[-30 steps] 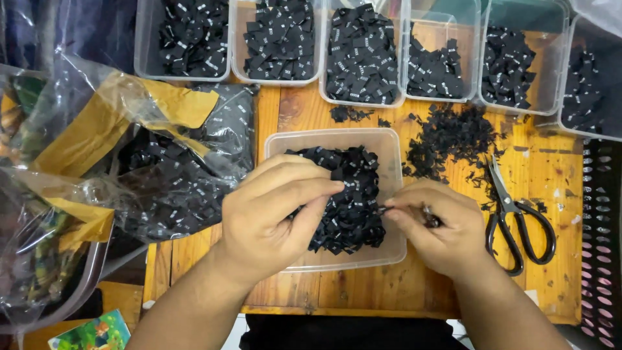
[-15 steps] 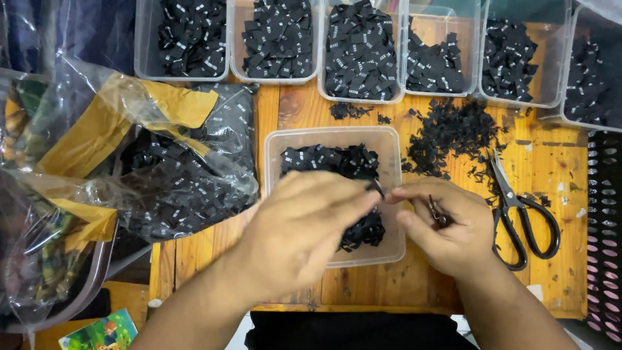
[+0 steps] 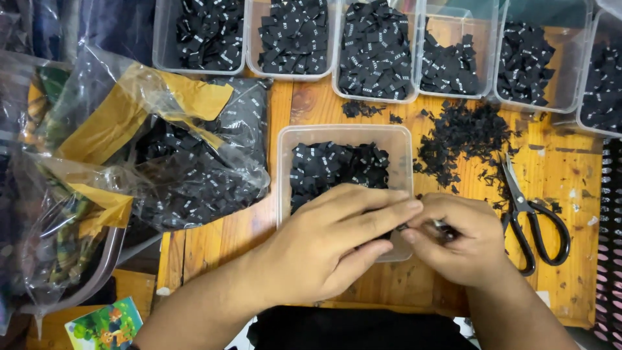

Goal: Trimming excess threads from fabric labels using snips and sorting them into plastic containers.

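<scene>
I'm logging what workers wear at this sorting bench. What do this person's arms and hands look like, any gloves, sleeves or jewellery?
Both the left hand and the right hand are bare: no gloves, and no rings show on the visible fingers. The forearms are uncovered too, with no sleeves, watch or bracelet in view. Fingernails look short and unpainted.

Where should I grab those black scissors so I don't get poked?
Take the scissors by the two black loop handles, which sit at the end nearer the person, beside the right hand. Come in from that near side, probably from above, since they lie flat on the wooden table. The metal blades point away toward the row of tubs, so fingers in the loops stay clear of the tips.
</scene>
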